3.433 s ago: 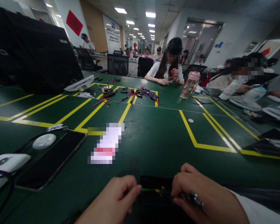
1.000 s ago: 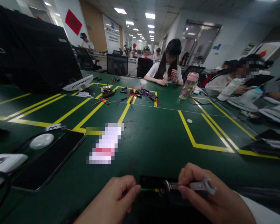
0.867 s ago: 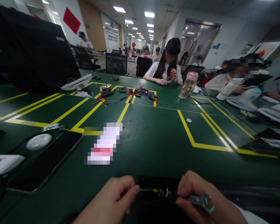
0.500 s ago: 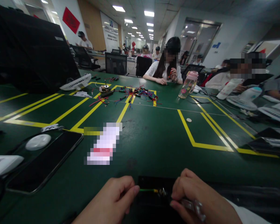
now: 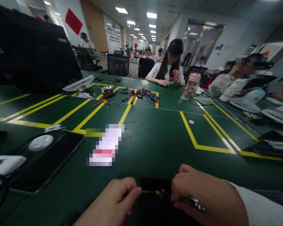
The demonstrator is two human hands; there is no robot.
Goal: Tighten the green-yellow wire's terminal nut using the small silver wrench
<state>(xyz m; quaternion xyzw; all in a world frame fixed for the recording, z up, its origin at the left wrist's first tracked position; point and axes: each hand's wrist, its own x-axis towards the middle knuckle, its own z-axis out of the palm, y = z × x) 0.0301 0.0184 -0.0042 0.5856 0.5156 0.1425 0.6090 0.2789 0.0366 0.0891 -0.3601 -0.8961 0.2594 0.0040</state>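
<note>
Left hand (image 5: 122, 196) is pinching a green wire (image 5: 147, 191) between thumb and forefinger, the wire running out over a black panel (image 5: 147, 181) at the near edge of view. The wire's yellow end (image 5: 158, 192) is meeting a small metal fitting (image 5: 162, 193), detail too dark to read. Right hand (image 5: 198, 188), fingers curled, is grasping a metal wrench (image 5: 196, 204) just beside the fitting; the hand is hiding most of the wrench, so whether it is touching the fitting, cannot tell. Black phone (image 5: 48, 163) is lying on the green table (image 5: 155, 141), left side, near a white round object (image 5: 41, 142). Tangled wires (image 5: 143, 94) are lying farther back. Clear bottle with pink lid (image 5: 191, 86) is standing to their right, a person (image 5: 165, 70) sitting across.
</note>
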